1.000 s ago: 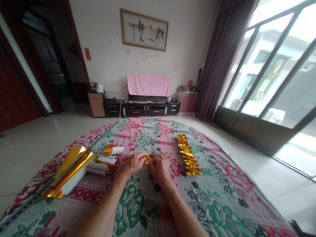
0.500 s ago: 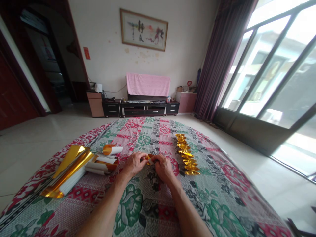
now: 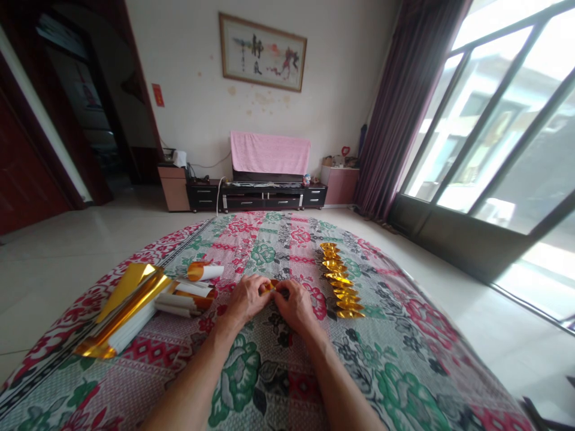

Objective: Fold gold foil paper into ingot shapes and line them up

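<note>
Between my two hands, over the middle of the flowered cloth point(image 3: 265, 254), is a small piece of gold foil paper point(image 3: 271, 285), mostly covered by fingers. My left hand point(image 3: 248, 297) pinches its left side. My right hand point(image 3: 293, 302) closes on its right side, with thumb and fingertips close to the left ones. Right of my hands lies a row of several folded gold paper ingots point(image 3: 344, 286), overlapping one another. To the left, a thick stack of gold-and-white foil paper point(image 3: 135, 311) lies at a slant, with loose curled sheets point(image 3: 204, 273) beside it.
Past the cloth's far edge stands a low black TV cabinet point(image 3: 265, 197) with a pink towel point(image 3: 270, 152) draped over a screen. Pale floor tiles point(image 3: 467, 287) surround the cloth. A dark curtain point(image 3: 395, 114) and large windows point(image 3: 489, 126) line the right side.
My right hand has shifted slightly left, so its fingertips sit closer to the left ones on the gold foil paper. The ingots and the stack lie as before.
</note>
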A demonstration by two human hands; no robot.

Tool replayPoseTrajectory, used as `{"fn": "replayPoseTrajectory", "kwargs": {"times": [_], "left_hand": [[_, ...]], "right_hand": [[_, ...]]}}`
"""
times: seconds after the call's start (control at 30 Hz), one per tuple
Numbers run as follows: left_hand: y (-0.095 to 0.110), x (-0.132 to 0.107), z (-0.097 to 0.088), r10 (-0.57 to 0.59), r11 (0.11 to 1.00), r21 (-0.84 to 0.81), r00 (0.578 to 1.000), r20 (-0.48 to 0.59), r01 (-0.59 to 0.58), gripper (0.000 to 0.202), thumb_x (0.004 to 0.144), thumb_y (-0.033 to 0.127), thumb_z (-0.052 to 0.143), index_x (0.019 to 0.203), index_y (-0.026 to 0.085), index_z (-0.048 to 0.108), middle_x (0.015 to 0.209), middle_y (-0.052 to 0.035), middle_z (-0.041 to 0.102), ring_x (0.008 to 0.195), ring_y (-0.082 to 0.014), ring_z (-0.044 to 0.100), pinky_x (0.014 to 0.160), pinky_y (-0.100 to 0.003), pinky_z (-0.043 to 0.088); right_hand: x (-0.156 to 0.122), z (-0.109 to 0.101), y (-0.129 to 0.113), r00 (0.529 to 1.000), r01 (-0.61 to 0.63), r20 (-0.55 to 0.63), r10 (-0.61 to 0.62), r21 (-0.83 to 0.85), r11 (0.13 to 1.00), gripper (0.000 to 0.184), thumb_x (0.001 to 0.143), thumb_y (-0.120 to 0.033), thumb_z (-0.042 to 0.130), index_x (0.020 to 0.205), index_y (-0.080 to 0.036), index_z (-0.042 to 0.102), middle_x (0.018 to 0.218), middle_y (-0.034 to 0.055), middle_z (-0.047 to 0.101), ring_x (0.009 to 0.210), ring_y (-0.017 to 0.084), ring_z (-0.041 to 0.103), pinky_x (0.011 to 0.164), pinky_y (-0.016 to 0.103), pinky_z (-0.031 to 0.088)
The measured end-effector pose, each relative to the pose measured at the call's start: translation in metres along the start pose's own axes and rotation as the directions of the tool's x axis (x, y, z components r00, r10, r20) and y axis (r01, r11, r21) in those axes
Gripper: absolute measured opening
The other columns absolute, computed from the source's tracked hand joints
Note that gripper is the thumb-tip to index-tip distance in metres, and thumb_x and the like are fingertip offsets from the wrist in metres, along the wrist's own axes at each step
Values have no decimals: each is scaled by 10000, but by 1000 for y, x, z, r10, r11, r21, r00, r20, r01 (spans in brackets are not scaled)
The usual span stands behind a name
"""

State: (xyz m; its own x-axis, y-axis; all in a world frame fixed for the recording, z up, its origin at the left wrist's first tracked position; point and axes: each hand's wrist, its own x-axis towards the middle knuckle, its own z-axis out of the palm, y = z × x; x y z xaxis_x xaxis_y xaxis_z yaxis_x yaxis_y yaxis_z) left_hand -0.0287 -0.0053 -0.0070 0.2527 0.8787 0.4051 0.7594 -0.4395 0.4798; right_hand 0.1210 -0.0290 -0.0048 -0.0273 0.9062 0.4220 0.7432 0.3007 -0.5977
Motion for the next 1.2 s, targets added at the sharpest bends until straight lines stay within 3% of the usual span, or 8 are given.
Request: {"fn": "replayPoseTrajectory", "kwargs": {"times": [0.47,0.8,1.0,1.2], "left_hand": [[-6,0,-1,13,1000,-23,999,48,-12,194,755,196,539,924,207,634,846,-28,645,839,-176,553,821,-320,416],[-14,2,-4,39,993,-116,996,78,-30,258,747,140,512,957,215,642,903,-30,661,866,-174,563,843,-322,426],[-10,-1,-6,67,996,-60,994,92,-61,212,797,189,493,925,225,658,879,-30,646,865,-174,548,815,-311,421],[-8,-2,-6,110,994,-8,990,89,-110,180,813,191,483,850,218,657,838,-34,621,851,-176,531,799,-304,411]], "right_hand": [[-3,6,-5,999,-32,-10,31,-124,992,62,764,-239,570,806,-216,609,836,22,620,797,164,530,736,264,336],[-3,4,-2,999,3,39,1,-120,993,118,793,-235,536,872,-238,624,875,23,613,826,175,533,738,274,343],[-4,4,0,997,76,0,-76,-109,991,221,795,-220,535,1000,-260,607,1206,39,529,1056,204,487,846,308,338],[-3,4,2,986,162,56,-157,-100,982,186,832,-213,480,982,-254,581,1026,15,633,987,168,526,838,282,333]]}}
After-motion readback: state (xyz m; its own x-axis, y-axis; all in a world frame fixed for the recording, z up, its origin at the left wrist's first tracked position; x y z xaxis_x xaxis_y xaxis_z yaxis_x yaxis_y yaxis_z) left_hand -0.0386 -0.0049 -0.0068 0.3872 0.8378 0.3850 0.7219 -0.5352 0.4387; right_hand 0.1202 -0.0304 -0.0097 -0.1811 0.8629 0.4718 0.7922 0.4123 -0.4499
